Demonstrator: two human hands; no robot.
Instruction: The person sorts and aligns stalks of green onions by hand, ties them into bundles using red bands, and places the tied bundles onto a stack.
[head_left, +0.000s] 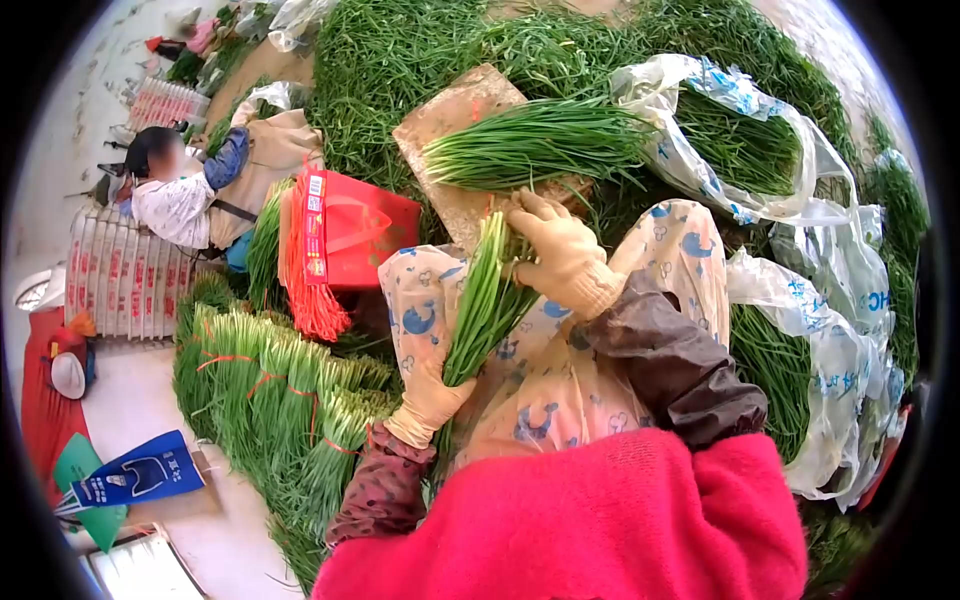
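Evidently, the left hand [430, 402] in its cream glove sits low at the lap's left side, its grip clamped on a slender bunch of long green stalks with pale ends [482, 310]. That bunch slants above the whale-print plastic lap covering [535, 425], pale ends pointing away from the body. From the opposite side, the right forearm in a shiny dark-brown sleeve [680, 360] angles inward; the cream-gloved right hand [560, 252] is back upward, fingers bent beside the pale ends, though whether its grip pinches any stalks I cannot tell. Beyond lies a loose green pile [540, 145] on a brown board [425, 130].
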